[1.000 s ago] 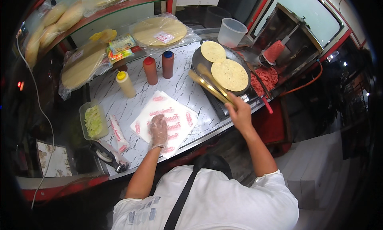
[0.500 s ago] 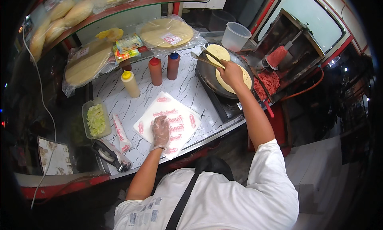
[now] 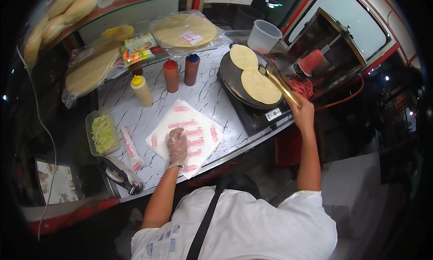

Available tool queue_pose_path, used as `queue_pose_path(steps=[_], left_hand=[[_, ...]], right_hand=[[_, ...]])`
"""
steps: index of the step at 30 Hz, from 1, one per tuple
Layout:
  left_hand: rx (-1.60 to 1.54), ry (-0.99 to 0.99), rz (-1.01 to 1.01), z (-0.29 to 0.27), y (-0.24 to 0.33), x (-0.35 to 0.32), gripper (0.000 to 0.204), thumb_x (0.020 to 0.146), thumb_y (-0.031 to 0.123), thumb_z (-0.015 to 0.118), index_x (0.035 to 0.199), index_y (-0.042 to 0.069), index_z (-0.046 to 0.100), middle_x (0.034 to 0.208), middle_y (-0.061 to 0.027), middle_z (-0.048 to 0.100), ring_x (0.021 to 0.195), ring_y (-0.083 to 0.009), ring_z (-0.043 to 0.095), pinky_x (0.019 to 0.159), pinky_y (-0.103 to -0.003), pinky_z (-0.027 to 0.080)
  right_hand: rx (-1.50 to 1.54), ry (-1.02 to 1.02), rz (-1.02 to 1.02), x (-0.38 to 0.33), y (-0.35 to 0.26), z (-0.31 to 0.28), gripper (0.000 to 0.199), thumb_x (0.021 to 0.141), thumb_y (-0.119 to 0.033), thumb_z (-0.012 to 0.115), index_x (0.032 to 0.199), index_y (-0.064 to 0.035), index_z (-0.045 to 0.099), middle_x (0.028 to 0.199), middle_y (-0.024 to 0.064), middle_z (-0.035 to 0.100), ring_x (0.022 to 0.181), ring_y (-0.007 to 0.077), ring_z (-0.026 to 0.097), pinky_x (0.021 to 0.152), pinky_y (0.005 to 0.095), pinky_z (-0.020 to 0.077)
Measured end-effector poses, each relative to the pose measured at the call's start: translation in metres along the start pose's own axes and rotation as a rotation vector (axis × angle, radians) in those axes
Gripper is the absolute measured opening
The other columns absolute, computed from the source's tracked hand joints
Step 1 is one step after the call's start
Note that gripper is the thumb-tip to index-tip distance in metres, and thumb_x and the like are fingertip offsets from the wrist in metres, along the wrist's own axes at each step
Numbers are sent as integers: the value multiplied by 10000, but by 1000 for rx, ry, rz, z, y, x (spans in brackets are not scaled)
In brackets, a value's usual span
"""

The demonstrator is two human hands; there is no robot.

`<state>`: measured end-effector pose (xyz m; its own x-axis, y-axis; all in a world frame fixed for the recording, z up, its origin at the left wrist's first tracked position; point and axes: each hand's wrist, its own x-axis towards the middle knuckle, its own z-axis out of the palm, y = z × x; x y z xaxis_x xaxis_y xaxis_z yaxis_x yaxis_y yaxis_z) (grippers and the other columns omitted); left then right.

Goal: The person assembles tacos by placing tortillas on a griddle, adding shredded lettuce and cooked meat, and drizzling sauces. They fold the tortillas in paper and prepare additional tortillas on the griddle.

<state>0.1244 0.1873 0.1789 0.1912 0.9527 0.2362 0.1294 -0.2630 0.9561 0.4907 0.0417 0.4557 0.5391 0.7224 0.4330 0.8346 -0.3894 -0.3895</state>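
— Tongs [image 3: 278, 81], location and grip?
— Brass-coloured tongs, gripped at the handle end by the right hand [image 3: 302, 114], fingers wrapped tight around them. The tips reach over the rim of the round dark griddle [image 3: 232, 75], above the nearer flatbread [image 3: 260, 86]. Whether the tips touch the bread cannot be told.
— Left hand?
— Left hand [image 3: 177, 146], in a clear glove, lies flat with fingers spread on the white printed wrapping paper [image 3: 200, 129] at the near edge of the counter [image 3: 209, 95]. It holds nothing.
— Near items on the counter?
— Left of the paper: a rolled paper packet [image 3: 129, 145], a clear tub of shredded greens [image 3: 102, 133], and a tape dispenser [image 3: 122, 176] at the counter's near corner.
— Mid counter?
— Three squeeze bottles standing upright: one pale yellow [image 3: 141, 90], two reddish-brown, one red-capped [image 3: 171, 75], one blue-capped [image 3: 192, 69].
— Griddle contents?
— Two flatbreads, apart; the smaller [image 3: 244, 57] sits at the far side.
— Far end?
— Bagged stacks of flatbread [image 3: 184, 30], a second bag [image 3: 90, 70] to the left, and a translucent plastic tub [image 3: 264, 35] behind the griddle. Red minced meat [image 3: 301, 86] lies right of the griddle.
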Motion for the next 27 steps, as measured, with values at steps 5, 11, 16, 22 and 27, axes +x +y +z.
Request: queue_pose_path(steps=[5, 11, 16, 22, 27], left_hand=[[-38, -17, 1, 0, -6, -1, 231, 913, -25, 596, 1138, 14, 631, 1175, -130, 624, 1104, -243, 607, 966, -342, 493], [25, -33, 34, -1, -1, -1, 242, 914, -14, 609, 1153, 18, 626, 1190, -117, 615, 1098, -231, 598, 957, -334, 488], [165, -5, 67, -1, 4, -1, 250, 906, -18, 616, 1153, 17, 625, 1166, -121, 620, 1069, -232, 603, 938, -331, 492], [261, 72, 47, 5, 6, -2, 235, 889, -20, 621, 1123, 3, 626, 1114, -130, 632, 1022, -259, 622, 922, -345, 496], [585, 91, 168, 9, 10, -1, 240, 859, 37, 633, 1095, -4, 651, 1113, -161, 645, 1068, -335, 612, 969, -413, 480]], right_hand=[[-74, -7, -54, -49, 29, -8, 337, 871, -181, 720, 1187, -65, 723, 975, 205, 717, 931, 380, 694, 812, 442, 533], [-13, 8, -21, -44, 45, 6, 339, 877, -154, 714, 1190, -24, 710, 989, 203, 727, 918, 359, 709, 825, 418, 536], [126, -56, 7, -28, 71, 19, 349, 891, -142, 705, 1213, -10, 700, 1065, 219, 730, 1002, 337, 719, 880, 376, 537], [308, -186, -33, -23, 118, 24, 360, 882, -124, 722, 1225, -20, 696, 1064, 211, 726, 988, 317, 720, 860, 384, 535], [345, -36, -11, -5, 147, 1, 366, 876, -120, 724, 1228, -27, 693, 977, 198, 719, 906, 339, 711, 803, 389, 530]])
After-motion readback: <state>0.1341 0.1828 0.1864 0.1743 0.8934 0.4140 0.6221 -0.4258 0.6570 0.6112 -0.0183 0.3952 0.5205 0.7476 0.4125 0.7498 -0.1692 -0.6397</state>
